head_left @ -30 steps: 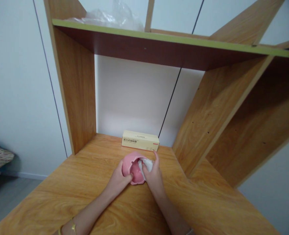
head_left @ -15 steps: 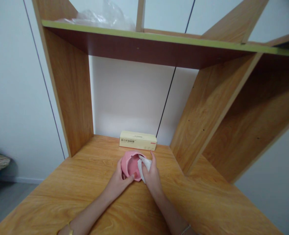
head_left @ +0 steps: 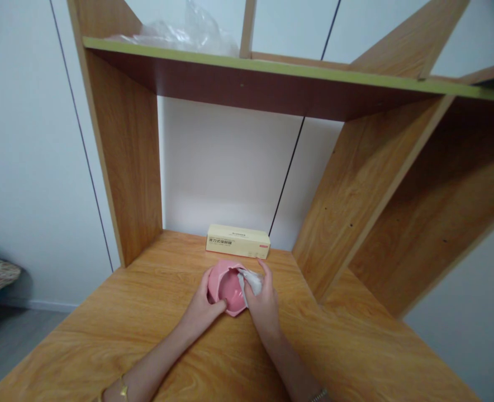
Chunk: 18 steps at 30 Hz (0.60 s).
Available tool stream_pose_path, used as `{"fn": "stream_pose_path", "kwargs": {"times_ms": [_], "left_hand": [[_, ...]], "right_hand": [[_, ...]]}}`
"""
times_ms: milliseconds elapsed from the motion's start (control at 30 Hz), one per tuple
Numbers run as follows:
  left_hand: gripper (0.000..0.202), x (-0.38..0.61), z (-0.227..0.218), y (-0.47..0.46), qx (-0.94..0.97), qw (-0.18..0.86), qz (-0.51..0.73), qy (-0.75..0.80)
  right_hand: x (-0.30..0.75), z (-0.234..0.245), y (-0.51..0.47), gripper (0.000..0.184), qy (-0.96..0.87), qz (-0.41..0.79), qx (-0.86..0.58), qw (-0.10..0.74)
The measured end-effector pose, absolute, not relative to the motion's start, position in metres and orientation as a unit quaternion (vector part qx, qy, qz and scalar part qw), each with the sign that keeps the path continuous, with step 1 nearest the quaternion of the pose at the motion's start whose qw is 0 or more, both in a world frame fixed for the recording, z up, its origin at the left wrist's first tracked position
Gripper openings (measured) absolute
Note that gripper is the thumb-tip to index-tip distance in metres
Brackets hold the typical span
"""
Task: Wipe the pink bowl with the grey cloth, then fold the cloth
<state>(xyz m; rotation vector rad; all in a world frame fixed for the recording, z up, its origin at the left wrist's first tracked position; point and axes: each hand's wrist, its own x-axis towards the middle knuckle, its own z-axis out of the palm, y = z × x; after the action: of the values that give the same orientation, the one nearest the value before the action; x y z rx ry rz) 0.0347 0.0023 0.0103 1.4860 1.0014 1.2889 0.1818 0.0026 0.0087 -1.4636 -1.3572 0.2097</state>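
Observation:
A pink bowl [head_left: 229, 285] with a faceted, wavy rim is tipped so its hollow inside faces me. My left hand [head_left: 205, 304] grips its left side, thumb over the near rim and fingers round the outside. In my right hand [head_left: 264, 298] is a crumpled white tissue [head_left: 253, 280], pinched between thumb and fingers and pressed at the bowl's right rim. Part of the tissue reaches just inside the bowl. The index finger of that hand points up and away. The fingertips behind the tissue are partly hidden.
A long cream-coloured box [head_left: 237, 242] with printed writing lies behind the bowl on the wooden desk [head_left: 155, 312]. Wooden uprights [head_left: 121, 167] stand at both sides. Overhead runs a shelf [head_left: 255, 64] bearing a clear plastic bag [head_left: 188, 33].
The bowl has turned slightly, showing more of its inside. My right hand and the tissue have shifted a little from inside the bowl towards its right rim. The view has moved slightly.

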Motion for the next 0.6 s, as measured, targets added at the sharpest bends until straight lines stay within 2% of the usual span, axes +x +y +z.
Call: {"fn": "stream_pose_path", "kwargs": {"times_ms": [200, 333, 500, 600], "left_hand": [[0.069, 0.033, 0.011, 0.000, 0.630, 0.459, 0.505, 0.371], [0.071, 0.035, 0.004, 0.001, 0.619, 0.466, 0.512, 0.372], [0.093, 0.042, 0.000, 0.001, 0.596, 0.508, 0.520, 0.340], [0.078, 0.045, 0.002, -0.002, 0.611, 0.495, 0.525, 0.325]], "right_hand": [[0.185, 0.005, 0.006, 0.056, -0.569, 0.103, -0.633, 0.515], [0.186, 0.005, 0.007, 0.056, -0.567, 0.144, -0.613, 0.531], [0.185, 0.003, 0.008, 0.056, -0.541, 0.147, -0.610, 0.560], [0.182, 0.000, 0.010, 0.054, -0.539, 0.153, -0.598, 0.573]]}}
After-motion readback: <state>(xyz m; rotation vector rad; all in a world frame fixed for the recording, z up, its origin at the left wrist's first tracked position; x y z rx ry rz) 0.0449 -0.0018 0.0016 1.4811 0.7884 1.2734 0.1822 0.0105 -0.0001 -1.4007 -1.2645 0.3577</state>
